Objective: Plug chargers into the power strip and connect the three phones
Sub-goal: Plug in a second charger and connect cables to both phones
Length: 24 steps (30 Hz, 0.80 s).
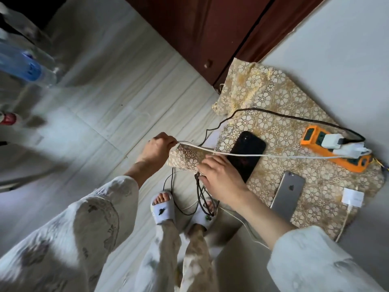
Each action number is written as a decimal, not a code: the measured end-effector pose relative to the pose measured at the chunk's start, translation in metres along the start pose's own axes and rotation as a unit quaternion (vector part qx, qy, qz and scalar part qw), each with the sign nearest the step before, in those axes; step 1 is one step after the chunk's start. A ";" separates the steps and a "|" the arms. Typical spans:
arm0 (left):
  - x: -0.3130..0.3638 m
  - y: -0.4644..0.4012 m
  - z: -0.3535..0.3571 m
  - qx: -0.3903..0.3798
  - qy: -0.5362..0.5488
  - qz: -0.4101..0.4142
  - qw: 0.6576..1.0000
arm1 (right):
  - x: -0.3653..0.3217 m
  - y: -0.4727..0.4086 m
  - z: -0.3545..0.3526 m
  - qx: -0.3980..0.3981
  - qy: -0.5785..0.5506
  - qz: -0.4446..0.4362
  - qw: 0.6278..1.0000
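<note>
1. Apple logo visible on the back of the grey phone (pixel 288 196), lying face down on the patterned cloth (pixel 277 114) at lower right of centre; no other writing readable
2. Black phone (pixel 246 154) lying on the same cloth at centre, its near end covered by the right hand (pixel 221 178)
3. Orange power strip (pixel 334 149) at right of the frame on the cloth, with two white chargers (pixel 345 146) plugged in side by side
4. White cable (pixel 242 154) stretched taut from the chargers across the black phone to the left hand (pixel 160 146)
5. Left hand closed in a fist around the white cable, at centre of the frame
6. Right hand with fingers curled down at the cloth's edge, pinching dark cables (pixel 202 194) that hang in a tangle toward the floor; exact grip hard to make out
7. White adapter (pixel 353 197) with its own white lead at lower right on the cloth
8. Third phone not to be made out anywhere
9. Desk fully hidden under the gold floral cloth
10. Pale tiled floor (pixel 105 91) over the left half, dark wooden door (pixel 210 28) at top centre, light wall at upper right
11. Blurred bottles (pixel 23 64) at upper left, cut off by the edge; labels unreadable
12. White slippers (pixel 163 207) on feet at bottom centre
</note>
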<state>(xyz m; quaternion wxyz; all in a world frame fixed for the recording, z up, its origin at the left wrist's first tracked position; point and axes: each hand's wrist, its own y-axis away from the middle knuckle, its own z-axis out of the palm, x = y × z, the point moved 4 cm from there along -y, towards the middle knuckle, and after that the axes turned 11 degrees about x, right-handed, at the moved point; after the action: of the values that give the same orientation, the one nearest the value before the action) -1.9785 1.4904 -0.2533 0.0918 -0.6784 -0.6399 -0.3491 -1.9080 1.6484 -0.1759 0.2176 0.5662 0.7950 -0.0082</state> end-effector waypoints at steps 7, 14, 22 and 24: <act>-0.016 -0.005 0.000 0.008 -0.074 0.041 0.996 | 0.012 -0.009 0.016 -0.109 0.107 -0.064 0.986; -0.025 0.004 0.011 -0.082 -0.138 0.019 0.987 | 0.014 -0.009 0.012 -0.124 0.100 -0.052 0.986; -0.030 0.012 0.017 -0.110 -0.075 -0.036 0.990 | 0.009 -0.016 0.015 -0.128 0.125 -0.056 0.982; -0.031 0.013 0.018 -0.126 -0.058 -0.042 0.989 | 0.009 -0.018 0.016 -0.134 0.126 -0.048 0.982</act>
<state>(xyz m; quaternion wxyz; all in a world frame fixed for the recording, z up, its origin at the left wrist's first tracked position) -1.9575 1.4733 -0.2809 -0.0465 -0.6759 -0.6230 -0.3910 -1.9210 1.6461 -0.1981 0.1887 0.4895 0.8362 0.1598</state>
